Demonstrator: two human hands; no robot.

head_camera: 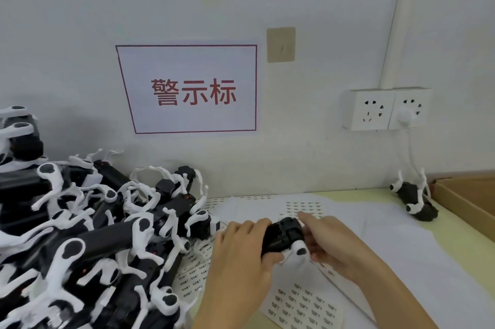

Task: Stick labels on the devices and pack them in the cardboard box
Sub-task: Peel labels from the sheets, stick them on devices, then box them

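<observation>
With the left hand gripping the device at 6 o'clock over the sheets, let the right hand (fingers on its far end) press the label flat; box waits at 3 o'clock.

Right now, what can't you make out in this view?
- Label sheets: the print is too small to read.
- Cardboard box: cut off by the right edge, its inside unseen.
- Held device: partly covered by the left hand and right hand.
- Device pile: runs off the left edge.
</observation>
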